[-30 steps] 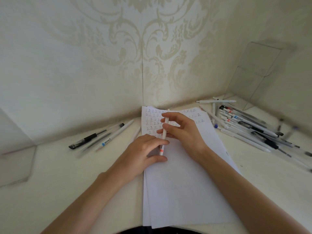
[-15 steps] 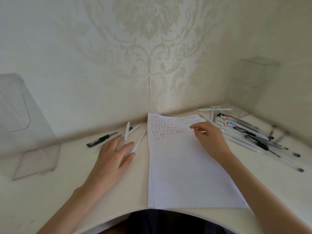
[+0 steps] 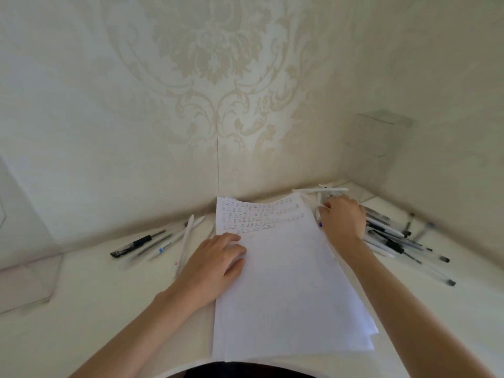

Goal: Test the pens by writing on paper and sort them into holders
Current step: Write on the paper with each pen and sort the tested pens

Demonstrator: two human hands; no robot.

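A stack of white paper [image 3: 286,290] lies in front of me, with rows of small test marks along its top. My left hand [image 3: 215,260] rests flat on the paper's left edge, fingers relaxed and holding nothing. Just left of it lies a white pen [image 3: 185,241] among a few other pens [image 3: 141,244], one black and one white with a blue band. My right hand [image 3: 343,222] reaches over the pile of pens [image 3: 395,241] at the right, fingers curled down among them; whether they grip one is hidden.
A clear plastic holder [image 3: 27,279] stands at the far left. Another clear holder [image 3: 376,156] stands in the back right corner against the patterned wall. The desk's front edge curves in just below the paper.
My left hand let go of the white pen on the left and came back onto the paper. My right hand moved right from the paper's top onto the pen pile.
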